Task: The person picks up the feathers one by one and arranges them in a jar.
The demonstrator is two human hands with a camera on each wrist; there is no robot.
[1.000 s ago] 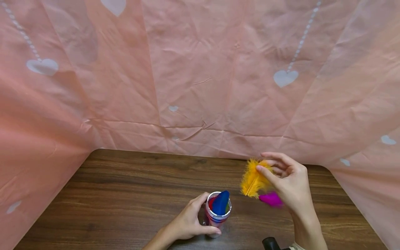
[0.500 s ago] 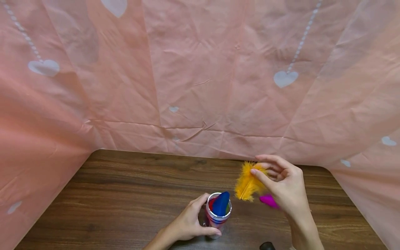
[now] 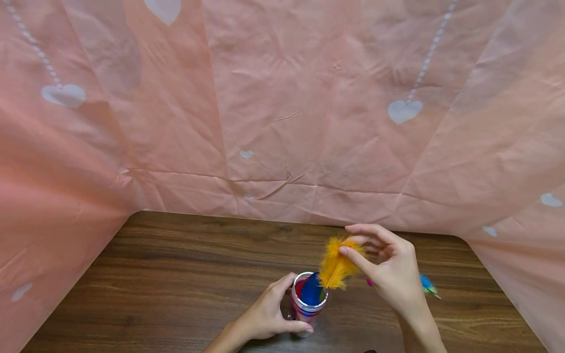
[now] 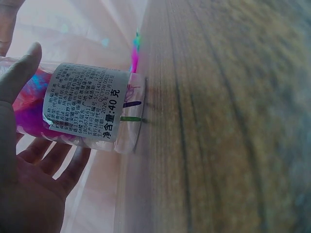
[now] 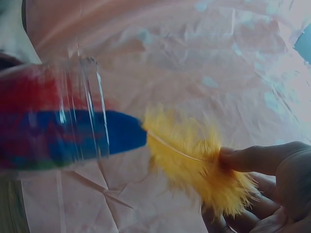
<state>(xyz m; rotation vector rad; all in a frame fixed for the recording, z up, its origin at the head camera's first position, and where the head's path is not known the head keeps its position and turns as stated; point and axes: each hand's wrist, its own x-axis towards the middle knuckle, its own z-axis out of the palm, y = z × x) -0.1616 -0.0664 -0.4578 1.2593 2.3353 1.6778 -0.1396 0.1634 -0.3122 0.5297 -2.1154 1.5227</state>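
Observation:
A clear plastic jar [image 3: 304,310] stands upright on the wooden table, its mouth uncovered. My left hand [image 3: 271,311] grips the jar's side between thumb and fingers. Coloured feathers fill it; a blue feather [image 5: 125,132] sticks up past the rim, with red beside it. A printed white label [image 4: 82,102] shows in the left wrist view. Between thumb and fingers my right hand [image 3: 388,264] pinches a fluffy yellow feather [image 3: 336,264]. The quill end of that feather hangs just over the jar's right rim, by the blue feather's tip.
Right of the jar, partly behind my right hand, lie a magenta feather [image 3: 369,283] and a blue-green feather [image 3: 429,285]. A pink cloth with pale hearts [image 3: 405,112] rises behind and at both sides of the table [image 3: 176,274]. A dark object shows at the bottom edge.
My right hand has carried the yellow feather left and slightly down, from beside the jar to its rim. The blue-green feather has come into sight. The left hand and jar have stayed put.

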